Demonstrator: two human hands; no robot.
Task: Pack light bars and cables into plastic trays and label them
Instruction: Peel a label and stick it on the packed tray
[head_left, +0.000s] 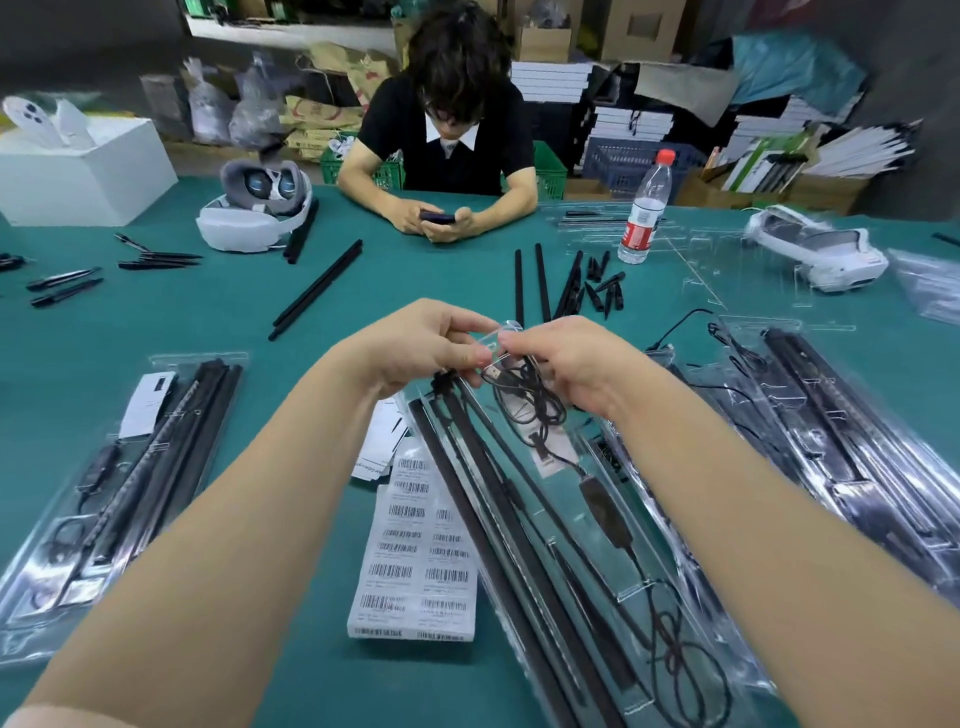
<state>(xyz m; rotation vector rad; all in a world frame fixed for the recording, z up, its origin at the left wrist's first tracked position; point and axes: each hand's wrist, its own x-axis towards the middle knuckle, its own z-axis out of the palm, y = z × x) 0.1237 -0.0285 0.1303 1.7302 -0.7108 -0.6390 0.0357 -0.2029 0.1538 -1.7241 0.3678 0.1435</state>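
Tray (561, 519) of clear, glossy moulded plastic, held at its far end: left hand (415, 348) and right hand (576, 364) both pinch the rounded top tab. Its long axis runs from the hands toward the viewer, slanting to the lower right, near end on the green table (234, 322). Straight matte black light bars (498, 525) lie lengthwise along its left side; a thin coiled black cable (524, 395) with inline controller fills the right. Sheet of barcode labels (415, 551) lies just left.
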